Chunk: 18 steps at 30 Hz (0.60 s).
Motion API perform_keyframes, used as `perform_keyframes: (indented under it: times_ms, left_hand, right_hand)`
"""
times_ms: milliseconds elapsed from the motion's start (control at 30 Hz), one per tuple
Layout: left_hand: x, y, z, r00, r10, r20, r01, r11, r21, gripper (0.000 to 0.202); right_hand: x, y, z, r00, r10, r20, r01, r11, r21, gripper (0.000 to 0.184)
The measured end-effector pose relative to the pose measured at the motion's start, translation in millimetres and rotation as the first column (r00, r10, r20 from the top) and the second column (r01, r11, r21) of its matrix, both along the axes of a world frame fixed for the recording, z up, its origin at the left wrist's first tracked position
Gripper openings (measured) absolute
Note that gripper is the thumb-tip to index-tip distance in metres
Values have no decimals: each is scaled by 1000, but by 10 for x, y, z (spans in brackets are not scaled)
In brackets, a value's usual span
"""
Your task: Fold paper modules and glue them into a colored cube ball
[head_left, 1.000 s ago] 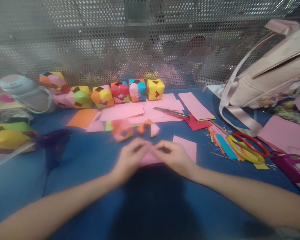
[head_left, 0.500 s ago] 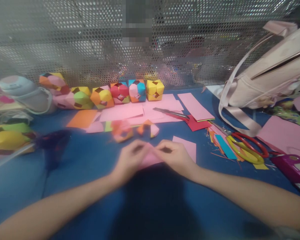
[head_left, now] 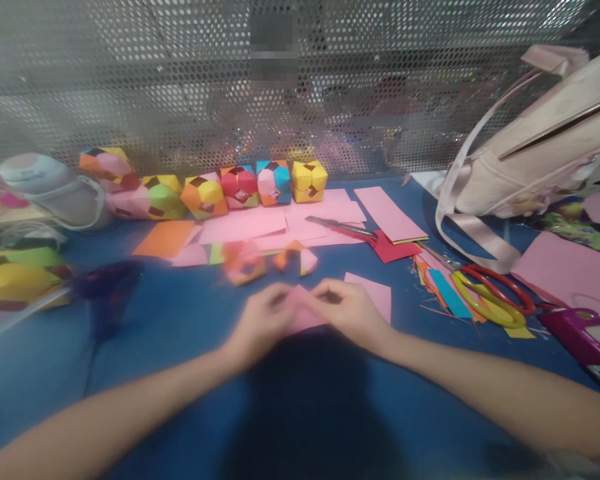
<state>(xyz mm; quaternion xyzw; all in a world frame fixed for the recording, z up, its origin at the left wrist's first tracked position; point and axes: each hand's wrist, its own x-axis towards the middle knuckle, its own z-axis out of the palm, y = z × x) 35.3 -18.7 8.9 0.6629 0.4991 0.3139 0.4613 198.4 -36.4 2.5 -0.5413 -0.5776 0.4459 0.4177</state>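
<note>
Between my two hands is a small piece of pink paper (head_left: 304, 315), its top corner pointing away from me. My left hand (head_left: 264, 317) is closed on its left side, the fingers slightly blurred. With thumb and fingers pinched, my right hand (head_left: 353, 310) grips the right side. Another pink sheet (head_left: 379, 293) lies on the blue table partly behind my right hand. Just beyond my hands rest two small folded paper pieces, an orange and pink one (head_left: 243, 262) and an orange and white-pink one (head_left: 300, 258).
Folded paper balls (head_left: 239, 187) line the back by a perforated metal panel (head_left: 180, 113). Pink sheets (head_left: 245, 225) lie before them, with a dark blade (head_left: 340, 227) on top. Scissors (head_left: 490, 300), paper scraps (head_left: 450, 293), a purple case (head_left: 575, 337) and a pale bag (head_left: 540, 147) occupy the right.
My left hand has shifted slightly on the pink paper, and a bit more of the paper's top corner shows between my hands. Everything else stays in place.
</note>
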Motion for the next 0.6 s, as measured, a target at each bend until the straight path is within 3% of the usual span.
perform_keyframes:
  times_ms: [467, 600]
  left_hand:
    - [-48, 57, -40, 996, -47, -81, 51, 998, 44, 19]
    - [-49, 54, -43, 991, -75, -107, 80, 996, 46, 19]
  right_hand:
    - [-4, 9, 13, 999, 12, 38, -11, 1000, -28, 18]
    - [-2, 14, -1, 996, 29, 87, -35, 997, 66, 8]
